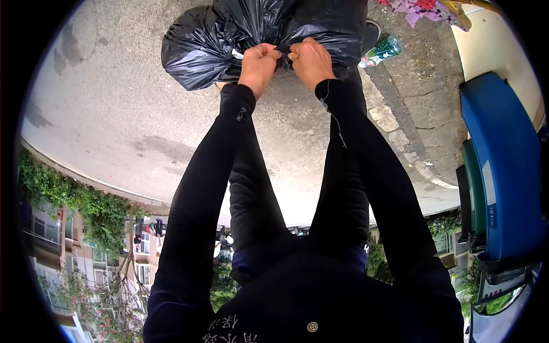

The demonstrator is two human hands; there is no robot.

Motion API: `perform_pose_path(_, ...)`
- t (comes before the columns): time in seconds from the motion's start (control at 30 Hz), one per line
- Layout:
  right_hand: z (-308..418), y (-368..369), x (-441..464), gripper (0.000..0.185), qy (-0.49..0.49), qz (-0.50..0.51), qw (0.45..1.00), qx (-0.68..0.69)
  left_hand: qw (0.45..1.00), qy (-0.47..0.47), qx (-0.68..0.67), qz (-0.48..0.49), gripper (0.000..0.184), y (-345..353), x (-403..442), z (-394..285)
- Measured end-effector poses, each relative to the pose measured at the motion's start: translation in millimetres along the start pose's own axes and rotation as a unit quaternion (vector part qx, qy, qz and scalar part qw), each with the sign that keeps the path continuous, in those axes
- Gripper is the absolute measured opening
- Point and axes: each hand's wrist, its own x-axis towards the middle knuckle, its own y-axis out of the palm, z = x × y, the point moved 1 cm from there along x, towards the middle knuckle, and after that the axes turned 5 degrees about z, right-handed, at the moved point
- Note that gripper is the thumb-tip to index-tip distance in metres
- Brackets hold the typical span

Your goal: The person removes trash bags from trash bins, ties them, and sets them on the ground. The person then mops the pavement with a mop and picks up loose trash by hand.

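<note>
Bags (326, 28) bunched up, no finished knot in sight

Closest to me is a dark shirt (343, 303) with one pale button (312, 327). Two long dark sleeves (200, 166) reach out from it, and a loose thread (341, 137) hangs on the right one. Dark trousers (346, 188) show between them.

Past the sleeves, my left hand (260, 67) and my right hand (313, 62) are close together. Each one has curled fingers and seems to pinch the black plastic with its tips. The bags sit on the ground (143, 108), squashed up against each other. I think there are a few, but I cannot count them well. A bit of white (237, 54) shows beside my left hand, and I cannot tell what it is.

The bags look full and the plastic is pulled into tight folds, so I'd say the gathering is mostly done. Neither hand has let go, so the closing up looks not yet done. My fingers hide the middle, so I can't be sure.

Just right of the bags, a green and white bottle (384, 51) lies by a dark shoe (372, 33). Farther off stand a blue bin (503, 160) and a green bin (474, 188). Way back, bushes (74, 188) and houses (48, 226) look upside down.
</note>
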Motion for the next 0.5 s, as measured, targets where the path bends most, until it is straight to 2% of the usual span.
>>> perform_pose_path(0.03, 2, 4, 5, 0.009, 0.041, -0.001, 0.999, 0.036, 1.0, -0.001, 0.0, 0.0, 0.012, 1, -2, -2)
perform_pose_path(0.07, 7, 8, 7, 0.009, 0.037, -0.068, 0.995, 0.057, 1.0, 0.002, 0.017, -0.008, 0.012, 1, -3, -3)
perform_pose_path(0.1, 11, 14, 8, 0.009, 0.037, -0.067, 0.995, 0.057, 0.999, 0.006, 0.035, -0.017, 0.012, 1, -4, -3)
perform_pose_path(0.17, 19, 19, 4, 0.01, 0.136, -0.104, 0.97, 0.171, 0.999, 0.015, 0.017, -0.046, 0.013, 4, -7, -2)
perform_pose_path(0.2, 23, 19, -1, 0.014, 0.174, -0.097, 0.949, 0.245, 0.997, 0.025, 0.0, -0.073, 0.014, 4, -8, -2)
perform_pose_path(0.23, 26, 17, -4, 0.014, 0.175, -0.096, 0.949, 0.245, 0.997, 0.025, -0.001, -0.073, 0.014, 2, -9, -2)
perform_pose_path(0.3, 23, 22, -12, 0.023, 0.216, -0.041, 0.912, 0.347, 0.995, 0.035, -0.064, -0.067, 0.016, -1, -14, -3)
perform_pose_path(0.37, 20, 25, -14, 0.03, 0.215, -0.007, 0.921, 0.326, 0.994, 0.045, -0.082, -0.057, 0.018, -3, -12, 3)
perform_pose_path(0.5, 17, 29, -3, 0.027, 0.233, -0.053, 0.91, 0.34, 0.996, 0.034, -0.07, -0.046, 0.015, -5, -14, 3)
